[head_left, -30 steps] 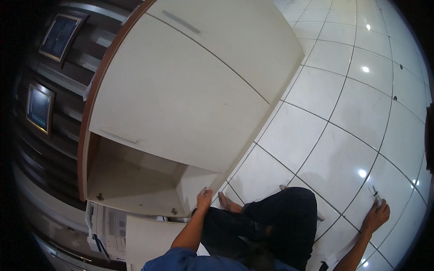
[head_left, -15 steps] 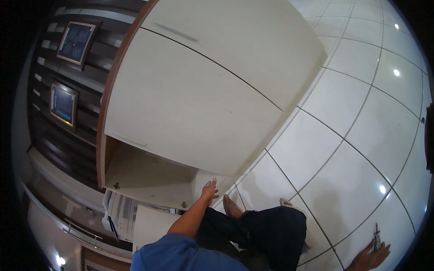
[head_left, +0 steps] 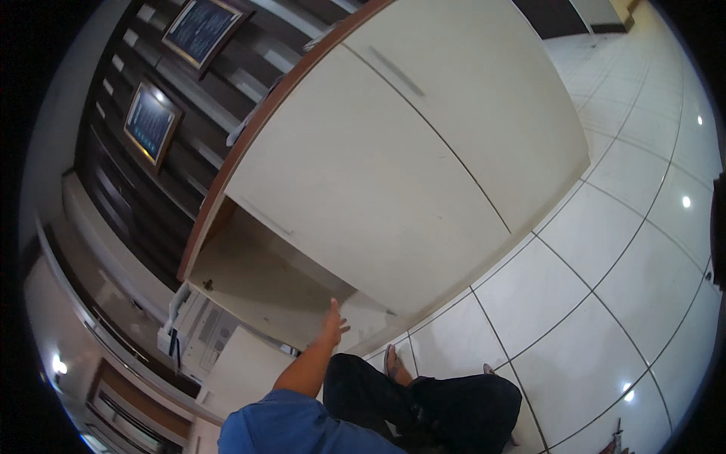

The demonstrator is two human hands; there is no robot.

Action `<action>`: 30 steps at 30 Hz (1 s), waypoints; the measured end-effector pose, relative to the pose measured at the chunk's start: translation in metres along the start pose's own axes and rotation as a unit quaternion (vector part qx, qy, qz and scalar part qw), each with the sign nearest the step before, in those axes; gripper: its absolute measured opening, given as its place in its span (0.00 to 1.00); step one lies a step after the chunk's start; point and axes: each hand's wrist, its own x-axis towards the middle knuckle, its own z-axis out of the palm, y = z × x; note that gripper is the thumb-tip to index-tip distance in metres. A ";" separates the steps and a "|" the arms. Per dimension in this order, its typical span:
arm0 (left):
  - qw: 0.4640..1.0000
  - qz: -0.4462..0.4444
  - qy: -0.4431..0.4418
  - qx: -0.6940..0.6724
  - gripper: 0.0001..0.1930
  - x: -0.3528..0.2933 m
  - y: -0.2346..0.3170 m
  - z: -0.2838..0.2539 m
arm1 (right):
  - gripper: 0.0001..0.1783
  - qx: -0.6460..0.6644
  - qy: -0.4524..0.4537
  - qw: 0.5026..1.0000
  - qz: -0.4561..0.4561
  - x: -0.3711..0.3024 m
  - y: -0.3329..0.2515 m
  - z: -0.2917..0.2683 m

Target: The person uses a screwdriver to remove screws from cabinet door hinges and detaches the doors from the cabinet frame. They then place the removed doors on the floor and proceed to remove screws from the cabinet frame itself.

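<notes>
White floor tiles (head_left: 529, 284) border the cream cabinet (head_left: 378, 166).

Two hands (head_left: 333, 325) (head_left: 626, 449) are counted, the right only partly shown; one thin tool (head_left: 618, 434) is noted. Two feet (head_left: 398, 365) (head_left: 488, 369) are tallied. On one cabinet (head_left: 484, 263), two closed doors (head_left: 355, 174) (head_left: 484, 98), two handles (head_left: 397, 72) (head_left: 268, 216) and one open compartment (head_left: 257, 276) are recorded. Two framed panels (head_left: 202, 32) (head_left: 153, 123) and one white machine (head_left: 204, 333) are logged.
</notes>
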 end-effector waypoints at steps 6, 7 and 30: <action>0.939 0.303 0.152 0.061 0.47 -0.024 0.144 -0.019 | 0.28 -0.033 0.023 0.998 -0.040 -0.006 -0.009 -0.008; 0.912 0.360 0.184 0.067 0.46 -0.022 0.167 -0.022 | 0.27 -0.046 0.030 0.998 -0.042 -0.009 -0.008 -0.008; 0.735 0.643 0.208 0.056 0.34 0.000 0.353 -0.077 | 0.34 0.025 0.009 0.999 -0.046 -0.039 0.026 0.030</action>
